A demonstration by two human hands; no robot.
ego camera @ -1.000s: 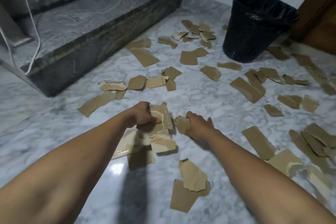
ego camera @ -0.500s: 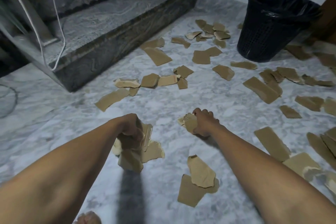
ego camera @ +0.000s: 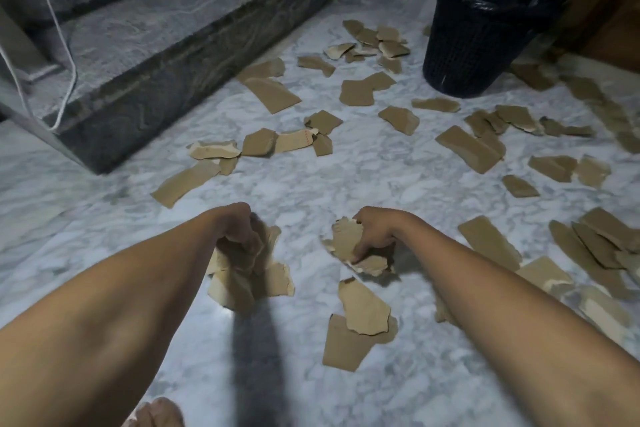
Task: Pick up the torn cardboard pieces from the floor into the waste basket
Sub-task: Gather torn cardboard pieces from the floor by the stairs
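Torn brown cardboard pieces lie scattered over the white marble floor (ego camera: pixel 346 184). My left hand (ego camera: pixel 239 232) grips a bunch of cardboard pieces (ego camera: pixel 242 284) that hangs below its fist, just above the floor. My right hand (ego camera: pixel 375 236) pinches a ragged cardboard piece (ego camera: pixel 344 243) and a second one under it, low over the floor. Two overlapping pieces (ego camera: pixel 360 319) lie just in front of me between my arms. The black mesh waste basket (ego camera: pixel 474 45) stands upright at the far right, lined with a dark bag.
A dark stone step (ego camera: pixel 166 55) rises at the far left with a white cord (ego camera: pixel 65 55) hanging over it. A wooden door (ego camera: pixel 613 10) stands behind the basket. More cardboard lies thick at the right (ego camera: pixel 595 246) and near the basket (ego camera: pixel 377 42). My toes (ego camera: pixel 156 416) show at the bottom.
My left hand has lifted its bunch of pieces off the floor and drawn it toward me. My right hand has gathered a second piece under the one it held. The view has shifted.
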